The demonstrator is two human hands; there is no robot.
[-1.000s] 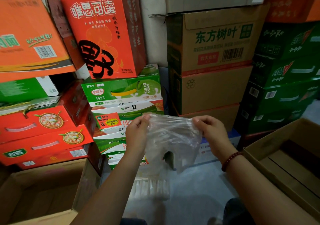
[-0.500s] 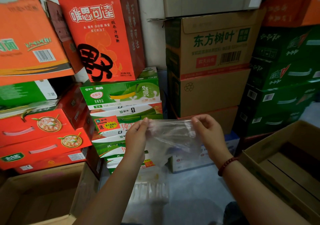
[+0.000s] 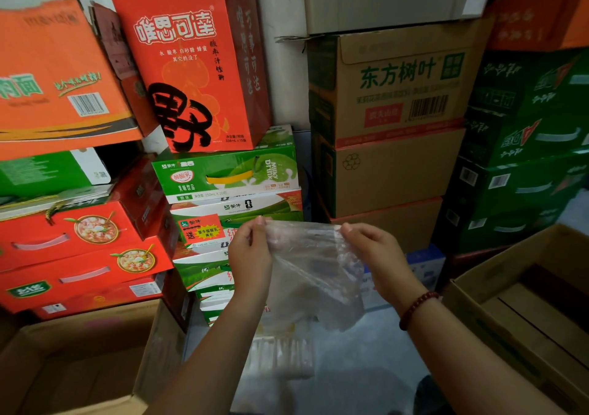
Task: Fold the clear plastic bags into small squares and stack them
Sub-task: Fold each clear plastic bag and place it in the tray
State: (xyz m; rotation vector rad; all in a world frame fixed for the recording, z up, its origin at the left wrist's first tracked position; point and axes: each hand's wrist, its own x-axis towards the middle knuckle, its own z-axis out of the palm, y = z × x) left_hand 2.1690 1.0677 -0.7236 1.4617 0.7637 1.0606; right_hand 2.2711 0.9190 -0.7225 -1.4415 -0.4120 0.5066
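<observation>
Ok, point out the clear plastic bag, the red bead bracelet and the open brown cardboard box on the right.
Clear plastic bag (image 3: 314, 264), head view, its crinkled middle.
Red bead bracelet (image 3: 417, 308), head view, beads across the wrist.
Open brown cardboard box (image 3: 471, 282), head view, its near-left rim.

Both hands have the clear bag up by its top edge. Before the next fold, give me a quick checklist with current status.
1. Left hand pinches the top corner of the clear plastic bag: ok.
2. Right hand pinches the other top corner: ok.
3. Top edge taut and level between the hands: ok.
4. Lower part flat and uncreased: not ok, it hangs crumpled.
5. Bag clear of the stacked cartons behind: cannot tell.
6. Stack of plastic below ready to receive it: cannot tell, blurred.
</observation>
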